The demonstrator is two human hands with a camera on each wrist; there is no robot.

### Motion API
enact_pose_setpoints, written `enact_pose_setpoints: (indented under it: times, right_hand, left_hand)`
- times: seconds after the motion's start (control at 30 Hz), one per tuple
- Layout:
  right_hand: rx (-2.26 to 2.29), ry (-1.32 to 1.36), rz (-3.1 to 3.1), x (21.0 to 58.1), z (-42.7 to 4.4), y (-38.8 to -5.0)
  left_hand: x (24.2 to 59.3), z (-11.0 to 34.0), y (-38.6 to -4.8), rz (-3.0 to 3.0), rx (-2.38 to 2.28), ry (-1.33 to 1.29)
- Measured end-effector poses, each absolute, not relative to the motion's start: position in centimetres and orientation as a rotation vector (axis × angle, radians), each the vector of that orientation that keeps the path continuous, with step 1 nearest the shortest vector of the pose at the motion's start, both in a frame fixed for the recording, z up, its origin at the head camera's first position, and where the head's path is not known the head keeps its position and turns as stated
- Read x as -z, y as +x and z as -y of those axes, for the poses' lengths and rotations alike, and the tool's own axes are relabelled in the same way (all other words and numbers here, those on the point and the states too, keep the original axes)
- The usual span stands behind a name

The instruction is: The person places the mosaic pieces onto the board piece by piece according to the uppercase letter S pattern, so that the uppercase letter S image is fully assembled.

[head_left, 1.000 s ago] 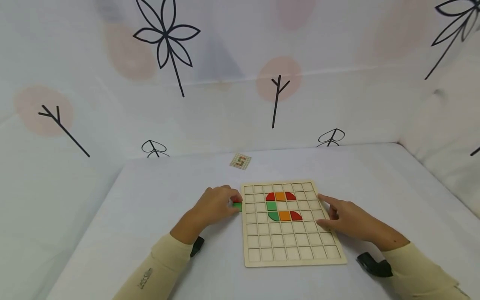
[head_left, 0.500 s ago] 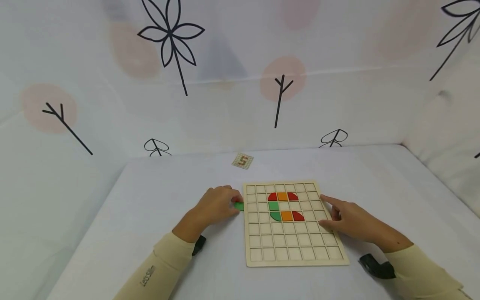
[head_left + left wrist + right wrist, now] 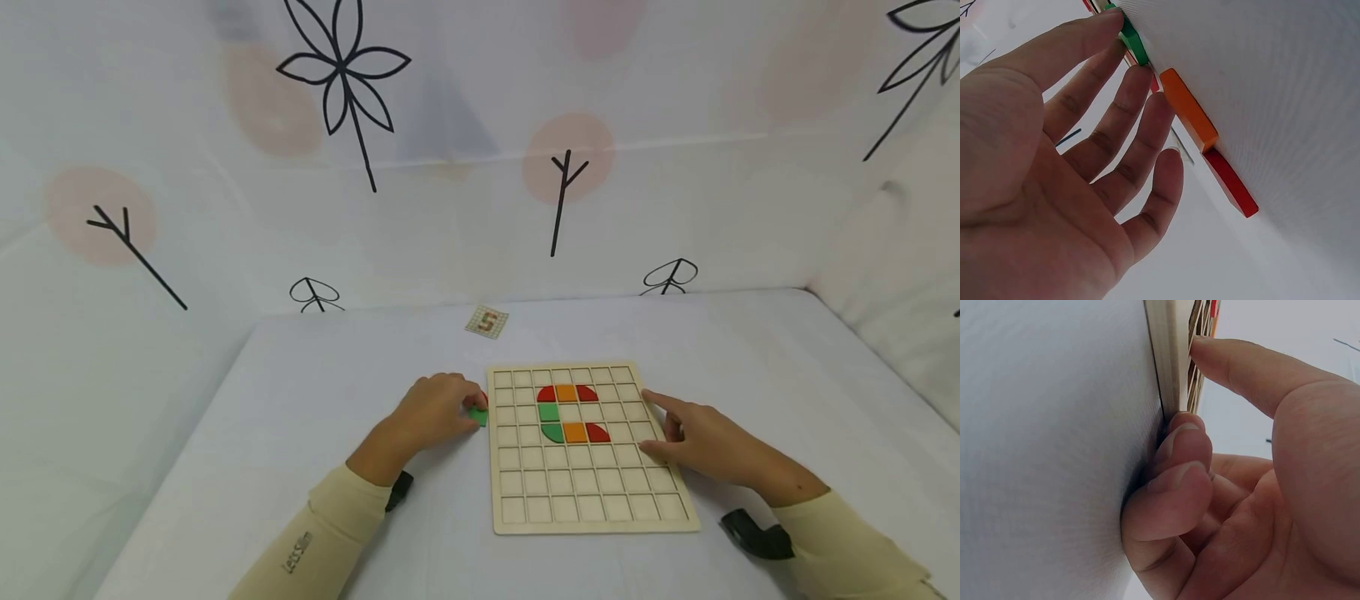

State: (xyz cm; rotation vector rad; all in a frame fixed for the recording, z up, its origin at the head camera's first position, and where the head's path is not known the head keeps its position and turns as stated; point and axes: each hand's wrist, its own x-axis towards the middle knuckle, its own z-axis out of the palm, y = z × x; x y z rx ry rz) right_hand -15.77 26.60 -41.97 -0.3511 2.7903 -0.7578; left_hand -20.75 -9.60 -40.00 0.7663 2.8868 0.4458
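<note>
My left hand is just left of a pale wooden grid board, pinching a green piece between thumb and forefinger. The left wrist view shows that green piece close to the white surface, with an orange piece and a red piece lying past the other fingertips. My right hand grips the board's right edge. In the right wrist view its thumb presses on the grid side, while the curled fingers lie against the edge and the cloth.
Red, orange and green pieces, such as an orange square, form a C shape in the board's upper cells. Behind the board lies a small card with an S pattern. A white printed cloth rises at the back.
The green piece has turned slightly in my left fingers. My right hand stays on the board's edge. The whole head view has shifted a little.
</note>
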Motion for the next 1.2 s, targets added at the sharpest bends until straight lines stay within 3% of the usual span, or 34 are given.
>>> enact_pose_setpoints:
  times: [1.2]
  right_hand:
    - [0.769,-0.318,-2.776,41.99,-26.73,-16.0]
  left_hand:
    - [39.95,9.54,-20.79,-2.898,-0.425,0.7]
